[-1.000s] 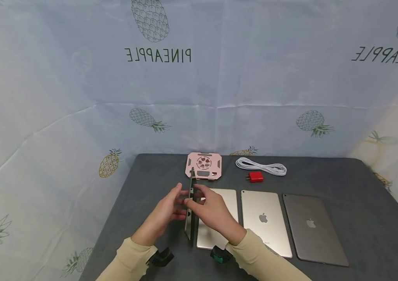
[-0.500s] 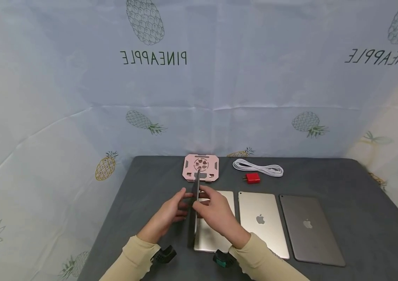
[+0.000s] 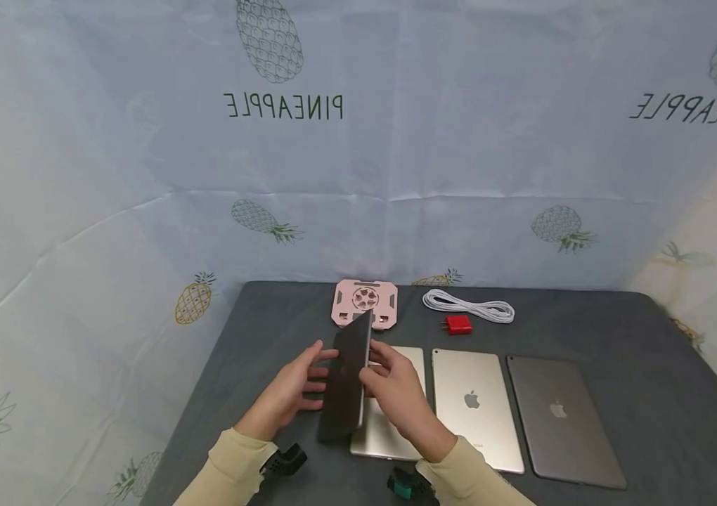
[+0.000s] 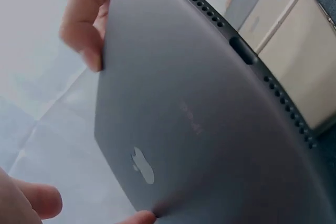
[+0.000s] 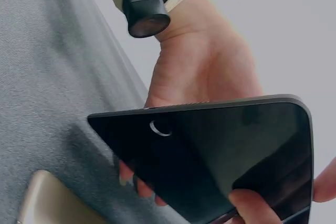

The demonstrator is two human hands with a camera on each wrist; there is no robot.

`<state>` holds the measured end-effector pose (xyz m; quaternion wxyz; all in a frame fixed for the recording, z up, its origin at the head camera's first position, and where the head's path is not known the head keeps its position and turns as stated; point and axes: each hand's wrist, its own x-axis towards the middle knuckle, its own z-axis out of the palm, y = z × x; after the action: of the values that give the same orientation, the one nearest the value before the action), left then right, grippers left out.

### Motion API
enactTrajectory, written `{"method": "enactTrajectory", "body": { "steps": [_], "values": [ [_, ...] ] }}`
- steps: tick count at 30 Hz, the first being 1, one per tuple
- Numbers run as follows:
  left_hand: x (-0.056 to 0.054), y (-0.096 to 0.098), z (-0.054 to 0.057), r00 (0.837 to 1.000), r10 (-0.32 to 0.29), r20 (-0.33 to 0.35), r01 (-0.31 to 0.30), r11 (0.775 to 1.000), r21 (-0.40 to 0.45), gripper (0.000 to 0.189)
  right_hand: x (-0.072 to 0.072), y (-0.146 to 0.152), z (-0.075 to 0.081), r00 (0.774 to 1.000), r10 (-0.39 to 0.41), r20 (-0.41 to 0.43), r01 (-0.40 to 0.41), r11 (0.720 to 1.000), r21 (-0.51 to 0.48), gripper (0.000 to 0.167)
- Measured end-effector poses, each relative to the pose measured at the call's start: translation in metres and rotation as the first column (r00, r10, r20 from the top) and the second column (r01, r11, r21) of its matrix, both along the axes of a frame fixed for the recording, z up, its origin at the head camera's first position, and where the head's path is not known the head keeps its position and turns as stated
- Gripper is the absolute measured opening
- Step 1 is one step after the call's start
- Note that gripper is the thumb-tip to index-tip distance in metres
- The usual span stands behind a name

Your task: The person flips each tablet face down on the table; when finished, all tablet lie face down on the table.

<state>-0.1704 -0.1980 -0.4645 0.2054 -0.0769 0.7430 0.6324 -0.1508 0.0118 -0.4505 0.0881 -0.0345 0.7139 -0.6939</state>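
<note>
My right hand (image 3: 396, 393) grips a dark grey tablet (image 3: 349, 379) by one long side, thumb on the black screen, holding it tilted on edge over the front of the table. The left wrist view shows its grey back (image 4: 173, 98) with an apple logo and a port between speaker holes. Left of it, my left hand (image 3: 289, 390) has its fingers spread and nearly straight, fingertips right at the tablet's back and edge. In the right wrist view the screen with its round button (image 5: 160, 128) partly hides my left fingers.
A gold tablet (image 3: 384, 439) lies partly under the held one and my right hand. Right of it lie another gold tablet (image 3: 477, 411) and a grey one (image 3: 564, 422). Behind are a pink stand (image 3: 365, 295), a coiled white cable (image 3: 469, 306) and a red plug (image 3: 457, 325).
The held tablet was nearly edge-on to the head view; it has turned so that its left-facing side shows broadly. My right hand keeps its grip. The things lying on the table have stayed put.
</note>
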Motion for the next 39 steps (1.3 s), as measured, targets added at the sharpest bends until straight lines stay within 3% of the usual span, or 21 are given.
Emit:
{"method": "enactTrajectory", "body": {
  "steps": [6, 11, 16, 23, 30, 39],
  "values": [
    [0.004, -0.012, -0.003, 0.999, 0.034, 0.012, -0.034, 0.999, -0.011, 0.079, 0.003, -0.005, -0.008, 1.000, -0.015, -0.005, 0.015, 1.000, 0.012, 0.060],
    [0.009, -0.024, 0.002, 0.998, 0.059, 0.002, -0.059, 0.998, -0.031, 0.080, 0.000, -0.012, -0.013, 0.999, -0.024, -0.045, 0.029, 0.991, 0.129, 0.056],
    [0.012, -0.036, 0.005, 0.998, 0.062, -0.027, -0.064, 0.996, -0.069, 0.080, -0.002, -0.017, -0.017, 0.998, 0.023, -0.065, -0.009, 0.977, 0.212, 0.051],
    [0.010, -0.046, 0.004, 0.996, 0.076, -0.048, -0.083, 0.985, -0.154, 0.082, -0.003, -0.024, -0.021, 0.995, 0.087, -0.052, -0.073, 0.970, 0.232, 0.051],
    [0.008, -0.051, 0.005, 0.996, 0.083, -0.045, -0.090, 0.978, -0.190, 0.082, -0.006, -0.027, -0.027, 0.994, 0.106, -0.030, -0.093, 0.952, 0.291, 0.061],
    [0.007, -0.053, 0.007, 0.995, 0.056, -0.085, -0.074, 0.970, -0.230, 0.078, -0.007, -0.031, -0.028, 0.990, 0.141, -0.017, -0.129, 0.943, 0.307, 0.054]
  ]
}}
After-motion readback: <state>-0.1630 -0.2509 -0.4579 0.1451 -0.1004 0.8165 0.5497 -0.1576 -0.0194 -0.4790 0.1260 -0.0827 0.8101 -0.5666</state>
